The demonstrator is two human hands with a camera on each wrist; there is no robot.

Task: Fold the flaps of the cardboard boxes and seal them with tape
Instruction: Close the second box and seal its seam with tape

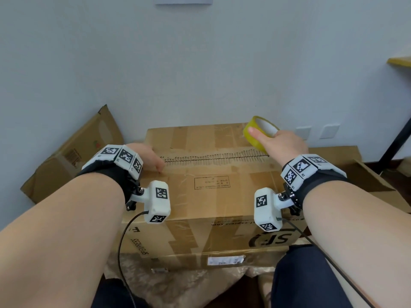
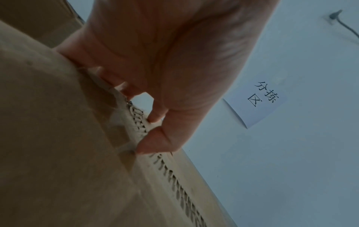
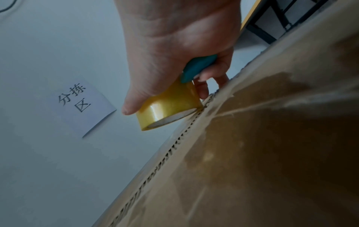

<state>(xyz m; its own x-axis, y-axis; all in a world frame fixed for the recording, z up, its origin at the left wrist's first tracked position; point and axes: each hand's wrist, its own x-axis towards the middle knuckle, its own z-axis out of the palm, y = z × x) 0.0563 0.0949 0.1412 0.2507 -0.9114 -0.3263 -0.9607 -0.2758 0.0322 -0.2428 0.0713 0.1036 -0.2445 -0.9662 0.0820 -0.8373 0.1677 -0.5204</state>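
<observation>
From the head camera I see the box (image 1: pixel 206 190) right in front of me, its top flaps folded down so their edges meet along a seam (image 1: pixel 213 157) running left to right. My left hand (image 1: pixel 144 156) rests at the left end of that seam with fingers bent down onto the cardboard. My right hand (image 1: pixel 280 141) grips the tape roll (image 1: pixel 259 132) at the right end of the seam, thumb lying over the yellow band. A flattened carton (image 1: pixel 73 156) leans on the wall (image 1: pixel 200 63) to the left, and another box (image 1: pixel 373 174) sits behind on the right.

On the left wrist camera, my left hand (image 2: pixel 165 61) has its fingertips (image 2: pixel 155 118) pressed on the corrugated edge of the seam (image 2: pixel 174 181); the fingers are bent but I cannot see them wrapped round anything. A paper sign (image 2: pixel 258 99) hangs on the wall.

On the right wrist camera, my right hand (image 3: pixel 180 46) clamps the tape roll (image 3: pixel 169 106) between thumb and fingers, and a teal object (image 3: pixel 198 67) is tucked in the same grip. The roll's lower rim touches the box (image 3: pixel 272 153) at the seam (image 3: pixel 165 161). The sign (image 3: pixel 81 104) shows here too.
</observation>
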